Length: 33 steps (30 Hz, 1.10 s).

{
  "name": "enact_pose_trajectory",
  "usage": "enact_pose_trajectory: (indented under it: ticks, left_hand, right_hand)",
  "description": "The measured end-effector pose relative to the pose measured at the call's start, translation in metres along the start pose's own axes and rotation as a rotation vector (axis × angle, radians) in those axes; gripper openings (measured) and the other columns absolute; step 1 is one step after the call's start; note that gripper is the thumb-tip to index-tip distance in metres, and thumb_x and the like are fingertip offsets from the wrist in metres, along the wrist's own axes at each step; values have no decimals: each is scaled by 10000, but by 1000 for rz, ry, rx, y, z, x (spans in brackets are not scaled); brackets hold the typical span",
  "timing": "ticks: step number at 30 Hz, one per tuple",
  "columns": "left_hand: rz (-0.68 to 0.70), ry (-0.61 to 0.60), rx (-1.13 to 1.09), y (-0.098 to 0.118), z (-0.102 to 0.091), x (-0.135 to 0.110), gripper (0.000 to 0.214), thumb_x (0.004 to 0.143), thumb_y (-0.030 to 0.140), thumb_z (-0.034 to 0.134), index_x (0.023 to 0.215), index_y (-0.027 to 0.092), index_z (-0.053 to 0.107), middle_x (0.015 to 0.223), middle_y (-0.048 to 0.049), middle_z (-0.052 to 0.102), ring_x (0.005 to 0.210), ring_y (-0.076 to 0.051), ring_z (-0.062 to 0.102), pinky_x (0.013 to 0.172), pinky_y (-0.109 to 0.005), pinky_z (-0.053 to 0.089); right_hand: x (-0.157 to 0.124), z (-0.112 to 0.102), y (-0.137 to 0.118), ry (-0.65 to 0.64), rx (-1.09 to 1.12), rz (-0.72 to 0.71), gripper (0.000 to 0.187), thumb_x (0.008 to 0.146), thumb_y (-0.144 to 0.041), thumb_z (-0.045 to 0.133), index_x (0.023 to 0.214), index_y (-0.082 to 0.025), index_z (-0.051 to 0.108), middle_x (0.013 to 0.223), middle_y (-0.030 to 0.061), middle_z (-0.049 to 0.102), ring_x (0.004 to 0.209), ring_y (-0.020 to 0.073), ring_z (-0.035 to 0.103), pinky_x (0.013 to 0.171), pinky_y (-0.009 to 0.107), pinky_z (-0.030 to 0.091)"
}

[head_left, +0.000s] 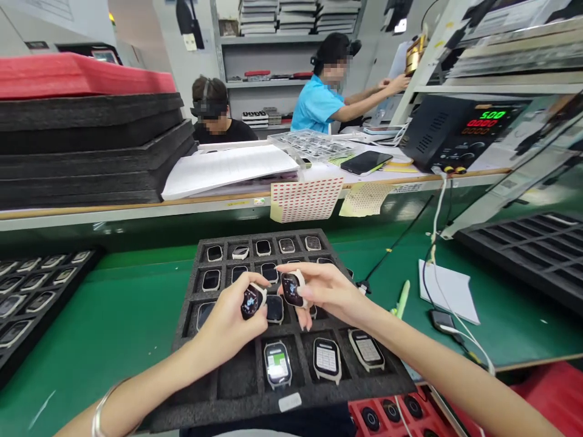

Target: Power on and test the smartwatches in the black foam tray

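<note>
My left hand (228, 321) is closed round a small smartwatch body (252, 300) with a lit dark screen. My right hand (325, 290) pinches a second smartwatch body (290, 289), also lit, right beside the first. Both hands hover over a black foam tray (237, 379) whose pockets hold several watch bodies. Three watches in the front row, such as the one with a green and white screen (277, 363), show bright screens; those in the back rows are dark.
Another black tray of watches (31, 291) lies at the left and an empty black tray (528, 249) at the right on the green mat. A white paper (449, 291), cables and a green pen (401, 298) lie to the right. Foam stacks, a power supply (460, 130) and two seated people are behind.
</note>
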<state>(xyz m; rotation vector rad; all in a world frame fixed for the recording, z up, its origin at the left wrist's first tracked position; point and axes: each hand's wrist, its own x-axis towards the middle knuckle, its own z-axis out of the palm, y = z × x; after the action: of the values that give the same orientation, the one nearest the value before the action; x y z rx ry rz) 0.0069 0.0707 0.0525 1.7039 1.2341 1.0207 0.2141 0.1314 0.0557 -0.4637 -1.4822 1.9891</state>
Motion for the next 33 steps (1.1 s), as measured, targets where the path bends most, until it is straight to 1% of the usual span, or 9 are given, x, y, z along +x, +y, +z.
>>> enact_pose_trajectory:
  ticks: [2, 6, 10, 13, 19, 22, 26, 29, 33]
  left_hand:
    - [2, 22, -38, -5, 5, 4, 266, 767, 105, 528, 1008, 218, 526, 852, 15, 606, 740, -152, 550, 689, -250, 416]
    - [-69, 16, -143, -16, 11, 3, 246, 808, 152, 515, 1046, 211, 500, 864, 1, 603, 702, -148, 548, 637, -247, 420]
    - [-52, 18, -55, -21, 10, 1, 209, 757, 100, 515, 935, 210, 509, 802, 23, 545, 730, -150, 517, 663, -244, 403]
    - [-52, 17, -28, -24, 11, 0, 236, 764, 113, 510, 975, 217, 498, 843, 14, 550, 768, -162, 525, 706, -260, 409]
    - [-10, -13, -4, -28, 11, -4, 220, 793, 127, 498, 989, 225, 478, 845, 13, 546, 750, -162, 519, 692, -260, 404]
    - [13, 14, -13, -27, 9, -7, 238, 813, 137, 506, 1029, 230, 472, 872, 11, 558, 780, -163, 529, 719, -258, 412]
    - [42, 26, -3, -26, 6, -9, 216, 808, 121, 518, 995, 226, 491, 859, 13, 564, 780, -161, 534, 730, -255, 416]
    - [51, 30, -14, -28, 5, -9, 274, 792, 109, 520, 1040, 225, 511, 900, -1, 590, 813, -173, 552, 743, -263, 427]
    - [38, 24, -10, -30, 4, -7, 257, 777, 99, 518, 1001, 224, 519, 871, 7, 594, 788, -170, 557, 723, -256, 427]
  right_hand:
    - [6, -1, 4, -7, -1, 19, 483, 831, -267, 699, 1274, -141, 551, 949, 90, 666, 543, 148, 671, 474, 252, 557]
    - [9, -2, 12, -6, 56, 53, 475, 821, -301, 709, 1241, -124, 574, 933, 101, 673, 510, 141, 660, 444, 241, 545]
    - [3, -4, 16, 22, 74, 52, 457, 823, -307, 710, 1225, -129, 588, 947, 116, 679, 526, 153, 667, 448, 246, 544]
    - [-1, -6, 19, 28, 64, 50, 465, 827, -290, 707, 1245, -135, 577, 950, 111, 677, 538, 140, 663, 481, 246, 551]
    - [-4, -4, 25, 33, 0, 53, 499, 846, -289, 686, 1301, -150, 533, 963, 103, 667, 547, 142, 664, 492, 254, 552]
    - [-5, -1, 26, 32, -23, 45, 500, 845, -271, 687, 1303, -147, 529, 901, 75, 668, 557, 149, 670, 485, 245, 548]
    - [-5, 1, 28, 20, -39, 59, 472, 850, -248, 680, 1287, -131, 542, 780, 42, 660, 555, 146, 666, 515, 244, 557]
    - [-4, 2, 30, 20, -52, 55, 499, 835, -261, 697, 1290, -131, 536, 813, 49, 659, 542, 139, 656, 505, 249, 557]
    - [-4, 1, 31, 23, -70, 73, 500, 841, -285, 690, 1292, -138, 532, 835, 57, 658, 525, 133, 647, 482, 238, 546]
